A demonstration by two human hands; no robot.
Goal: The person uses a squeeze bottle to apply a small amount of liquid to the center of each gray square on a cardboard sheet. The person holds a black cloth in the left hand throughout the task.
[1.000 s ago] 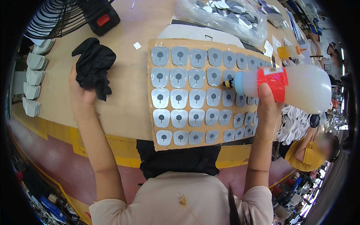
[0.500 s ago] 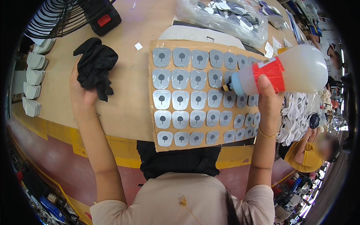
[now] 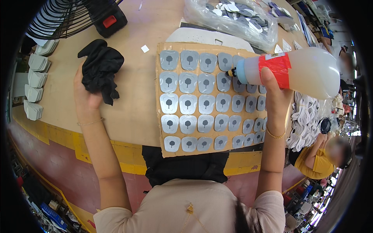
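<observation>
My right hand [image 3: 274,92] grips a translucent squeeze bottle [image 3: 312,72] that has red tape around it and a pale blue cap. The bottle lies nearly level, its dark, narrow tip pointing left over the second row of grey patches. Those rounded-square patches [image 3: 169,102], each with a dark tree shape, sit in rows on a brown cardboard sheet [image 3: 158,128]. To the left of the sheet, a crumpled black cloth [image 3: 101,68] is held in my left hand [image 3: 88,91], whose fingers are mostly hidden behind it. Whether liquid leaves the tip I cannot tell.
A black wire fan [image 3: 62,19] stands at the far left. Stacks of pale pieces [image 3: 37,79] line the left edge. Behind the cardboard lies a clear bag [image 3: 233,19] of grey and white pieces. White curved pieces [image 3: 303,120] and a person in yellow [image 3: 316,161] are at right.
My right hand has moved the bottle up and slightly left, so its tip passes from the third row toward the second. My left hand with the cloth stays almost in place.
</observation>
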